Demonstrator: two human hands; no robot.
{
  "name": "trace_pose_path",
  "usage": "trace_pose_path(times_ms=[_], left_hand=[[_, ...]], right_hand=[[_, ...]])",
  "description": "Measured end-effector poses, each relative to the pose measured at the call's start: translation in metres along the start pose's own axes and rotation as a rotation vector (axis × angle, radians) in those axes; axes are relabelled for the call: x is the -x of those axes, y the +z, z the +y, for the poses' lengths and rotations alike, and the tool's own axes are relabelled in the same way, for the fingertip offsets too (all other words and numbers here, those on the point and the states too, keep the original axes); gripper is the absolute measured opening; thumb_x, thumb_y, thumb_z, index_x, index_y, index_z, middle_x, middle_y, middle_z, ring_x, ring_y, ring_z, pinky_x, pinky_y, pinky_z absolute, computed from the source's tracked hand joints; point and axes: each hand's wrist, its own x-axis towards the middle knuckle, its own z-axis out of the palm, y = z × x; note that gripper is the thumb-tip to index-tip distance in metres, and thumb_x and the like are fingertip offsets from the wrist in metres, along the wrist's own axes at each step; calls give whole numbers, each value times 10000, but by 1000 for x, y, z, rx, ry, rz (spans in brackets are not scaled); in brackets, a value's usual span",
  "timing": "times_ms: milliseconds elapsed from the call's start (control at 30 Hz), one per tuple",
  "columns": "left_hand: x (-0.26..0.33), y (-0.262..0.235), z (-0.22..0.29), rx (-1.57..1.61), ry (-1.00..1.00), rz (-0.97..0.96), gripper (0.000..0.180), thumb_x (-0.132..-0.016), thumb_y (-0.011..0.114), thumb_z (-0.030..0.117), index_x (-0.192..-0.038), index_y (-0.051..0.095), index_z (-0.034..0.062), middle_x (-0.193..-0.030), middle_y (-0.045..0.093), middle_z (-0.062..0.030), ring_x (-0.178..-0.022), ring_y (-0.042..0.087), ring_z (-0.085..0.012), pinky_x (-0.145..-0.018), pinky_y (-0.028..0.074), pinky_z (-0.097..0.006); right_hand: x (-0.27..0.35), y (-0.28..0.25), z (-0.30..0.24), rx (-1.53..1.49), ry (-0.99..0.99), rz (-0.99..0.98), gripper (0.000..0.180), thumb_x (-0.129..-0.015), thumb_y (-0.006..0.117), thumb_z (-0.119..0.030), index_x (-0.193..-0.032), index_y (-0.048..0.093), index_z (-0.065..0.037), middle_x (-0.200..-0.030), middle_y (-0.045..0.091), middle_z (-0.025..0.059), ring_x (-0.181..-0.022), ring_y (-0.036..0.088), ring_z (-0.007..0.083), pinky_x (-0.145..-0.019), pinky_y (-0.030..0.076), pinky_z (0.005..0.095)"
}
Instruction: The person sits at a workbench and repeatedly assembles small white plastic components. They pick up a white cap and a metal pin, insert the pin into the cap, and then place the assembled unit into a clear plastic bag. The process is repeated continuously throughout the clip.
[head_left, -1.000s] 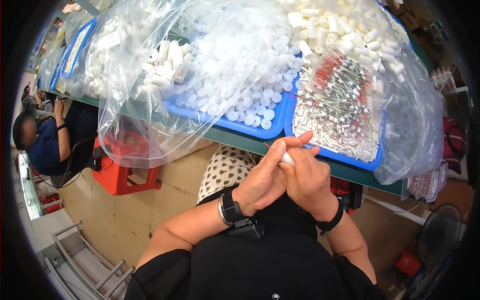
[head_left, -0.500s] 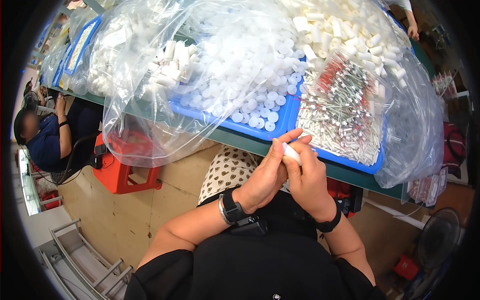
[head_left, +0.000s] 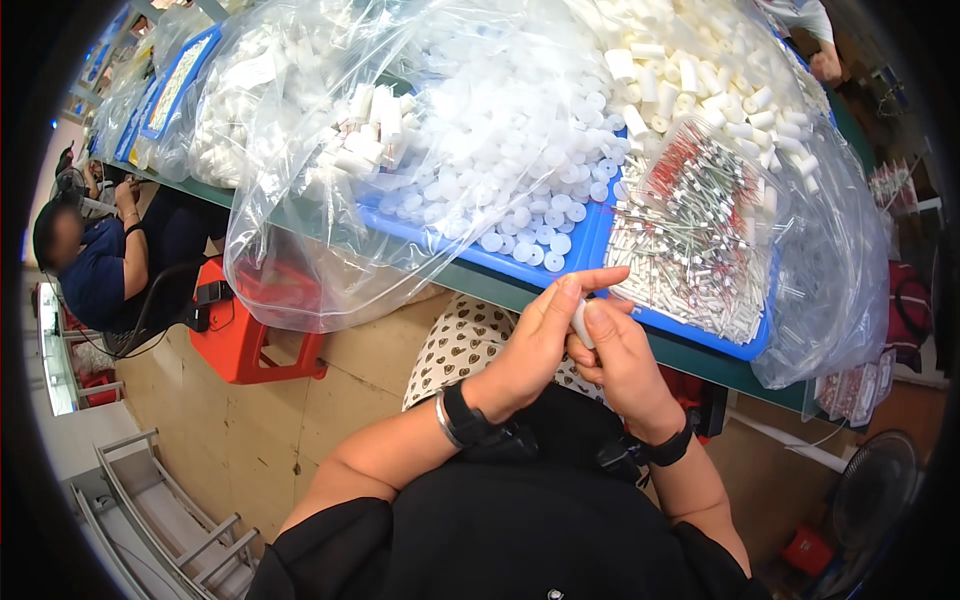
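A small white cylinder (head_left: 581, 324) is between my two hands, just in front of the table edge. My right hand (head_left: 632, 368) wraps its fingers round it, with the thumb on top. From the other side my left hand (head_left: 535, 345) pinches its upper end, the index finger stretched out to the right above it. Fingers hide much of the piece. Beyond my hands, a blue tray (head_left: 460, 240) bears translucent white discs (head_left: 545, 235). In the blue tray (head_left: 700, 335) at its right lie short white tubes (head_left: 650, 270) and a bunch of wired parts (head_left: 705, 185) with red leads.
Clear plastic bags (head_left: 300, 290) with white parts cover the green table (head_left: 505, 290); one hangs over its front edge. Thick white cylinders (head_left: 700, 75) are heaped far right. A red stool (head_left: 235, 340) and a seated person (head_left: 100, 260) are at left, a fan (head_left: 875, 490) at lower right.
The white cylinder has turned more upright in my fingers, and less of it shows. My left index finger reaches farther right. The whole view has shifted slightly.
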Motion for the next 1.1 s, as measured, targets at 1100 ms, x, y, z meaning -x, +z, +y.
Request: trace_pose_path(times_ms=[1100], left_hand=[[0, -24, 56, -634, 195, 176, 307, -968, 588, 110, -1240, 562, -29, -1146, 663, -163, -1007, 655, -217, -897, 521, -337]], right_hand=[[-5, -62, -40, 1366, -617, 590, 188, -843, 651, -30, -1031, 636, -33, -873, 603, 94, -755, 624, 286, -645, 488, 386]])
